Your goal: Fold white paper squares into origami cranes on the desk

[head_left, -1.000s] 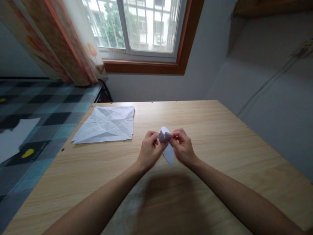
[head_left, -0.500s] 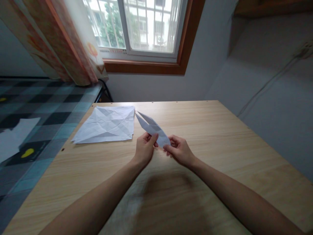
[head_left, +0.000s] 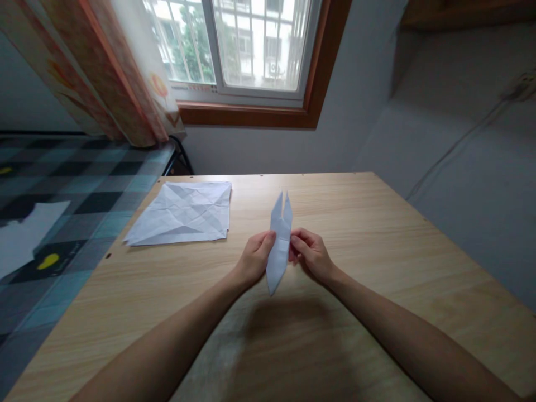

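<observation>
A narrow piece of folded white paper (head_left: pixel 280 243) is held up over the wooden table, with two separate points at its far end and a single point toward me. My left hand (head_left: pixel 255 254) pinches its left edge, thumb on top and fingers behind. At the right edge, my right hand (head_left: pixel 312 254) is closed, its thumb and fingertips together against the paper; how firmly it grips is hard to see. To the left of the hands lies a stack of creased white paper sheets (head_left: pixel 188 215).
The wooden table (head_left: pixel 389 312) reaches toward the wall below a barred window (head_left: pixel 259 44). On the left, a bed with a checked cover (head_left: pixel 84 184) bears torn white paper (head_left: pixel 37 234). A curtain (head_left: pixel 121 72) hangs beside the window; a cable (head_left: pixel 452 148) runs along the right wall.
The folded paper has turned from slanting left to nearly upright, its two points now facing away from me. My right hand has moved from its near end to its right edge.
</observation>
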### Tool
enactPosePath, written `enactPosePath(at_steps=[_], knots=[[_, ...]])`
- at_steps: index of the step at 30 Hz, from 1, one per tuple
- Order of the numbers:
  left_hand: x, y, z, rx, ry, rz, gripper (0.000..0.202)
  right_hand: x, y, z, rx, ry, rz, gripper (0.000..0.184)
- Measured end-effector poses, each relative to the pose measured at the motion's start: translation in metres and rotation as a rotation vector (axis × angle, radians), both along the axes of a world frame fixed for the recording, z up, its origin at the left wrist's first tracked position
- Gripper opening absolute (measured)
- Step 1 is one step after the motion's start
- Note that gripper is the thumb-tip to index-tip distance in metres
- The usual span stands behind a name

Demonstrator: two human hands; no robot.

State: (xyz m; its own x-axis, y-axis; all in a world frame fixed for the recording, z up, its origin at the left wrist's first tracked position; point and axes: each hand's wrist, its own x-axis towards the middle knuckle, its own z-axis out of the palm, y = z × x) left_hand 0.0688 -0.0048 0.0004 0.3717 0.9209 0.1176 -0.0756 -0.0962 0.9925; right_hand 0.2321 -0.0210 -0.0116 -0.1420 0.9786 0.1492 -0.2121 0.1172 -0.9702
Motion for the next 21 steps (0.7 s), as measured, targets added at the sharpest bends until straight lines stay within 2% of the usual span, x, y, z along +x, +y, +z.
enactPosePath(at_steps=[5, 7, 9, 11, 13, 16, 21], knots=[[0.0007, -0.0042, 0.0018, 0.098, 0.146, -0.015, 0.051, -0.001, -0.0004, -0.004, 0.001, -0.032, -0.005, 0.023], [0.0011, -0.0052, 0.0, 0.154, 0.202, 0.045, 0.039, -0.0013, -0.0002, -0.0044, 0.006, -0.041, -0.005, 0.022], [0.0014, -0.0056, -0.0026, 0.181, 0.199, 0.162, 0.028, -0.0015, 0.0, -0.0036, 0.006, -0.048, -0.002, 0.021], [0.0014, -0.0056, -0.0048, 0.19, 0.155, 0.267, 0.033, -0.0016, 0.0002, -0.0026, 0.009, -0.048, -0.005, 0.021], [0.0014, -0.0056, -0.0048, 0.218, 0.141, 0.309, 0.031, -0.0018, 0.0004, -0.0025, 0.02, -0.045, -0.015, 0.021], [0.0014, -0.0068, -0.001, 0.237, 0.163, 0.284, 0.018, -0.002, 0.0009, -0.0042, 0.039, -0.041, -0.024, 0.018], [0.0015, -0.0104, 0.0033, 0.199, 0.128, 0.227, 0.019, -0.0018, 0.0013, -0.005, 0.081, -0.073, -0.028, 0.013]])
